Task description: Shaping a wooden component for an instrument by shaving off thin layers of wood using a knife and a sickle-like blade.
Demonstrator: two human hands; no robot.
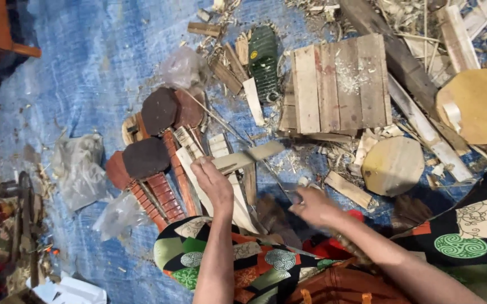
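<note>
Just below the frame's centre, the left hand (212, 183) closes its fingers round a pale wooden strip (249, 156) that slants toward the upper right. Right of it, the right hand (313, 205) pinches a thin blade (274, 180), its tip touching the strip, above a blue tarp (97, 62).

The right hand (315, 207) is motion-blurred, so what its fingers grip is unclear.

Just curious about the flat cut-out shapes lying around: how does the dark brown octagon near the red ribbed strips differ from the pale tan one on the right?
The dark brown octagonal board overlaps another dark piece; the pale tan octagonal board lies alone among shavings and looks larger. Both are flat and eight-sided.
</note>
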